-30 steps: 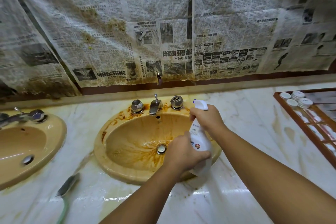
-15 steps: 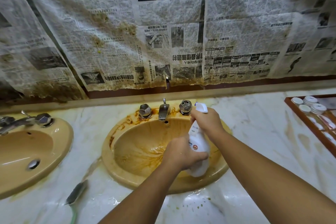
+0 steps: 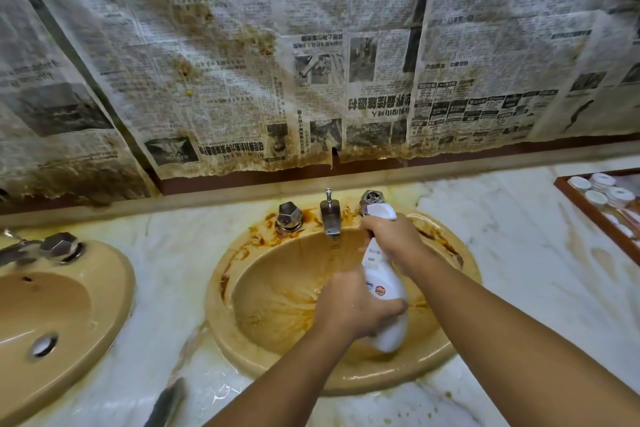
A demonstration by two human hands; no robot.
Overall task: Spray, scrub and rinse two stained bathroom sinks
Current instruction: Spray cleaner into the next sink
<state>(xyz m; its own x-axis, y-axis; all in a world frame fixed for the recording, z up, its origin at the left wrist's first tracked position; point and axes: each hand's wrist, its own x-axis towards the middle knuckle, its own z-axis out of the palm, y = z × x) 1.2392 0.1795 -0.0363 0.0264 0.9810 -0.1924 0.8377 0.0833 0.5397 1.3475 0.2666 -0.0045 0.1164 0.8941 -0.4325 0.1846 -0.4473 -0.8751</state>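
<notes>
Two hands | we're curling left hand (image 3: 353, 305) and right hand (image 3: 391, 236) round spray bottle (image 3: 384, 282) | steadying aim into right sink (image 3: 221, 291)

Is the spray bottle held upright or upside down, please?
Upright: the spray bottle has its head on top in the right hand, body below in the left hand.

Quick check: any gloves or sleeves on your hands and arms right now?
No gloves: the left hand and right hand are both bare. No ring, watch or bracelet shows. The left forearm and right forearm are uncovered to the frame edge; no sleeve in view.
</notes>
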